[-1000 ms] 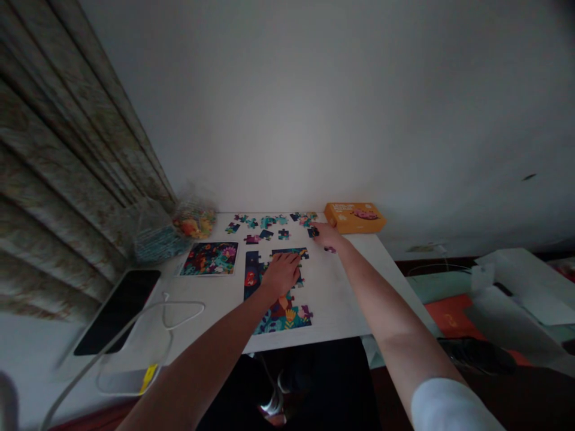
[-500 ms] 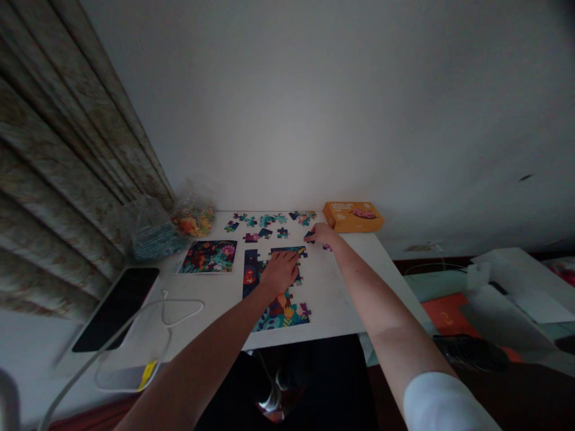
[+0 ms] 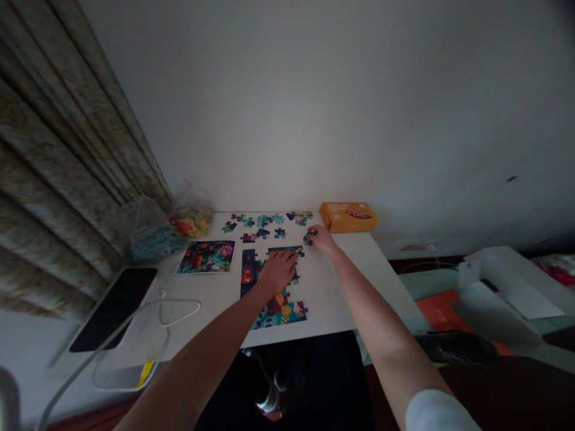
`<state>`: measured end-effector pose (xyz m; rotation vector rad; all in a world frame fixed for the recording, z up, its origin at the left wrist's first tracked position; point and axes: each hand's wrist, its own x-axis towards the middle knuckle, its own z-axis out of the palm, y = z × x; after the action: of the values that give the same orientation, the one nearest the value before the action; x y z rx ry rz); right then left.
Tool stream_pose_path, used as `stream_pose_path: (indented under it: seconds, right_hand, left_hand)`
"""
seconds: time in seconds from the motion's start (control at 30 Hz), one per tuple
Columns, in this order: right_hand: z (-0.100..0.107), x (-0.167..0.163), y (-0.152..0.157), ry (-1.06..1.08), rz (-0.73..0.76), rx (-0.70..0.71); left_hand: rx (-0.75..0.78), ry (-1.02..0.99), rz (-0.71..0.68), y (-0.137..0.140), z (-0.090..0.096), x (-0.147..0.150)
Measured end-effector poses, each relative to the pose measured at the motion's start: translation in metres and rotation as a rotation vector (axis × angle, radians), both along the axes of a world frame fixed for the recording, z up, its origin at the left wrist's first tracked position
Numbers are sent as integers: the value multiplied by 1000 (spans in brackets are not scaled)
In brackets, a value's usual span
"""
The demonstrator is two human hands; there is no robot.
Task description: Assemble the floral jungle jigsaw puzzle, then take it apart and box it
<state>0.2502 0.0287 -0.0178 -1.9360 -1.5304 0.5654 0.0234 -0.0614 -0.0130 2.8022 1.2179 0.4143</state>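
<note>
Lengthwise, the puzzle (image 3: 284, 310) points forward under the flat left hand (image 3: 276, 273), right hand (image 3: 320, 238) pinching a piece (image 3: 309, 237).

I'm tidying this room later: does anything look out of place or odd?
Nothing looks spilled around the jigsaw. The white cable looks untidy, sprawling in loose loops by the black tablet. A small dark mark stands out on the pale wall; whether scuff or hole, I can't tell.

Multicol. puzzle (image 3: 282, 308), flat, incompl.
</note>
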Motion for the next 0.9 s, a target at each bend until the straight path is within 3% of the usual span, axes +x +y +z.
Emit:
stream_pose_path:
  seconds: [0.27,0.67,0.8,0.9]
  right_hand:
    - [-29,-16,-57,338,-130,98]
    - [-20,-21,-69,-136,-74,216]
    - [-22,-23,-88,-184,-12,349]
    - [-23,-24,-108,-255,91,340]
  left_hand:
    - [17,35,-12,-2,5,1]
    - [15,33,-8,-1,3,0]
    - [12,23,-4,-2,4,0]
    - [13,19,-10,-2,4,0]
